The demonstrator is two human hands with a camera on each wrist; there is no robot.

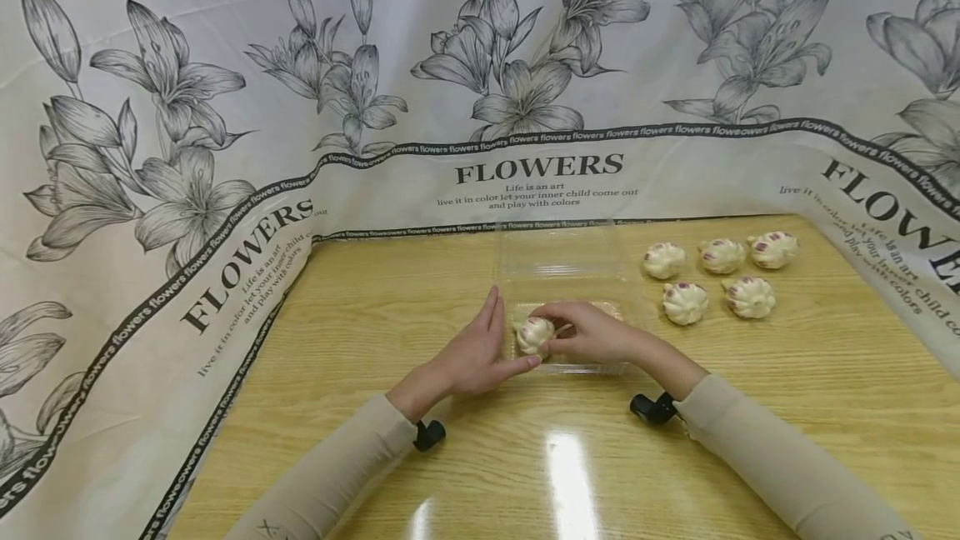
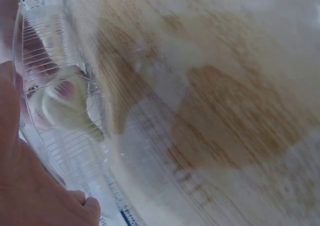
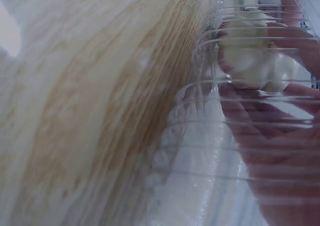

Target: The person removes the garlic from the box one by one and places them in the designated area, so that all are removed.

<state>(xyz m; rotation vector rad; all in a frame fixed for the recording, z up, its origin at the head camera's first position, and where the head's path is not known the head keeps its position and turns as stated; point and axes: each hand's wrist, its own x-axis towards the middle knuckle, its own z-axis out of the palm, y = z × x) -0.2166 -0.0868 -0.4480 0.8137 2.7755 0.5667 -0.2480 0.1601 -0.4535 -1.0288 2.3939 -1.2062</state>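
Observation:
A clear plastic clamshell box (image 1: 592,361) lies on the table with its lid (image 1: 558,250) folded back. Inside its left end is a garlic bulb (image 1: 535,336), white with purple patches. My right hand (image 1: 588,332) reaches into the box and grips that bulb between thumb and fingers. Through the ribbed wall in the right wrist view, the fingers (image 3: 270,121) show around the bulb (image 3: 250,55). My left hand (image 1: 480,348) rests against the box's left side, fingers straight and thumb along the front edge. In the left wrist view the bulb (image 2: 62,98) shows through the box wall.
Several more garlic bulbs (image 1: 686,303) stand in two loose rows right of the box. A flower-printed cloth (image 1: 540,182) hangs behind the wooden table (image 1: 375,315) and along both sides. Black wrist-camera mounts (image 1: 652,408) sit below the wrists.

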